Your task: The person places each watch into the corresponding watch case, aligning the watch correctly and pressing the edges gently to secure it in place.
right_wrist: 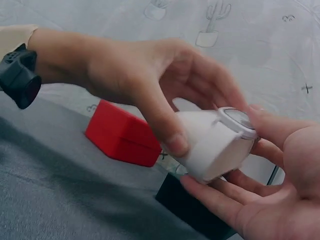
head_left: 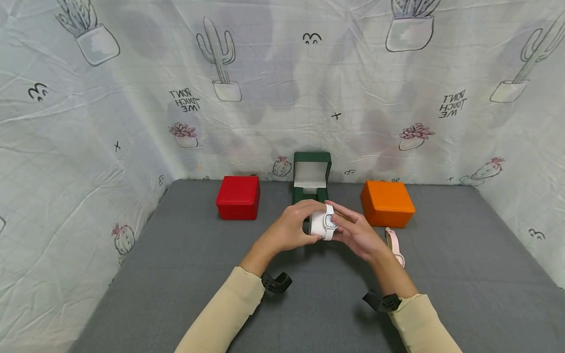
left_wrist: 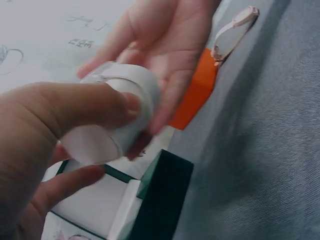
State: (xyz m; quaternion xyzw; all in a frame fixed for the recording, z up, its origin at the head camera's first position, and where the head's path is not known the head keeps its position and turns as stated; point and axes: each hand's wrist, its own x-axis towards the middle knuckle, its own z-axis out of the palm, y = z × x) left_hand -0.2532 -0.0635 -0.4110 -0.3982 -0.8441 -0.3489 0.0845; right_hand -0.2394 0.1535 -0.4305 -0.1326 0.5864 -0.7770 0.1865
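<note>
A white wristwatch point(head_left: 329, 221) is wrapped round a white watch cushion point(right_wrist: 200, 125), held up between both hands. My left hand point(head_left: 292, 228) grips the cushion from the left, thumb on the near side and fingers over the far side. From the right, my right hand point(head_left: 358, 236) holds the watch, its thumb at the dial point(right_wrist: 239, 118) and its fingers under and behind the strap. Just behind the hands stands a green watch box point(head_left: 312, 157), lid raised, with a pale lining; the hands cover part of its front.
A closed red box point(head_left: 238, 197) stands at the back left, a closed orange box point(head_left: 387, 203) at the back right. A pink-strapped watch point(head_left: 394, 242) lies near the right forearm. Patterned cloth point(head_left: 273, 63) hangs behind the grey tabletop point(head_left: 185, 274).
</note>
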